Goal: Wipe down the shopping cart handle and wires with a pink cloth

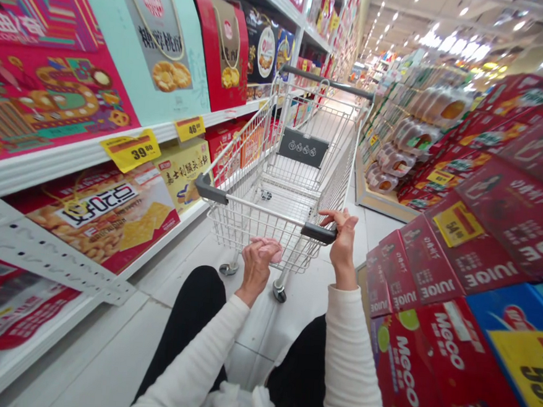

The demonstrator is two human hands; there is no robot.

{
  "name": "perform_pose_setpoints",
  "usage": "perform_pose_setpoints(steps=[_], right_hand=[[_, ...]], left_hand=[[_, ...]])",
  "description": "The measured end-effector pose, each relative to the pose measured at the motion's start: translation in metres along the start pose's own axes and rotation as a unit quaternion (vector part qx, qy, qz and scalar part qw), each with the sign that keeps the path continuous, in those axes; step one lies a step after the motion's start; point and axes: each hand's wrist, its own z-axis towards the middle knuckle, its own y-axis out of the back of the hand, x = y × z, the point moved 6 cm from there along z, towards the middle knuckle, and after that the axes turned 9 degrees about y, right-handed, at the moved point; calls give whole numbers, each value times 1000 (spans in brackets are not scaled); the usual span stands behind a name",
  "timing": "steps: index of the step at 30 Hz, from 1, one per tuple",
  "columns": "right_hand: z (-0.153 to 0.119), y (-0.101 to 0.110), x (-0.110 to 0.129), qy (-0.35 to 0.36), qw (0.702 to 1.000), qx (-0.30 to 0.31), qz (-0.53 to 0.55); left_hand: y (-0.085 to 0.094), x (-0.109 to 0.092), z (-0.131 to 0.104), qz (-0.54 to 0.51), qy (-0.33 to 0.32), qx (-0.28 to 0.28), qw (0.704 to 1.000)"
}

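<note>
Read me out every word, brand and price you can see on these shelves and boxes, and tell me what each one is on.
"39 00": yellow price tag
"46 00": smaller yellow tag
"54": yellow tag on the right
"JUICE": dark red cartons
"MeCO": bright red boxes
"嘉士利": pale yellow box
Large yellow sign: starts with 5, rest unclear.
Other small print is too blurred to read.

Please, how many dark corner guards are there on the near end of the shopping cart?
2: the left guard, at the corner nearer the shelves, and the right guard, beside the right hand.
</note>
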Motion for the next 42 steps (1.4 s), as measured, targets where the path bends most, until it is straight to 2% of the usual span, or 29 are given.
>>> perform_pose_setpoints(steps=[4, 6, 11, 13, 15, 18, 21, 23, 28, 31, 34, 36, 39, 42], right_hand=[[-1, 7, -4, -3, 1000, -2, 3], [-2, 10, -7, -3, 1000, -9, 6], [-3, 15, -10, -6, 1000, -16, 5], [-2, 17, -10, -5, 1000, -14, 3], [-1, 17, -10, -3, 1000, -11, 0], [-2, 18, -10, -2, 1000, -9, -3], [-2, 18, -11, 0, 1000, -12, 0], [-3, 18, -11, -1, 1000, -18, 0], [-1, 18, -10, 4, 1000, -21, 6], [-1, 18, -10, 6, 1000, -15, 10], [-1, 19, -11, -2, 1000, -12, 0], [-2, 20, -12, -9, 1000, -16, -6], [-3, 21, -11, -14, 1000, -26, -2], [-3, 20, -9, -11, 1000, -27, 0]], left_hand=[[20, -15, 33, 11, -28, -118, 993], [21, -20, 40, 16, -51, -142, 988], [9, -12, 16, 35, -80, -63, 994], [12, -8, 11, 33, -77, -58, 995], [22, -7, 20, 13, -60, -91, 994], [38, -10, 46, -10, -38, -151, 988], [37, -11, 61, -14, -44, -143, 989], [30, -5, 55, -14, -47, -115, 992], [18, 22, 18, 28, -26, -53, 998], [32, 24, 23, 32, -25, -92, 995], [51, 15, 49, 18, -38, -176, 984], [55, 10, 63, 8, -51, -194, 980], [44, 17, 61, 0, -55, -157, 986], [30, 37, 35, 18, -43, -108, 993]])
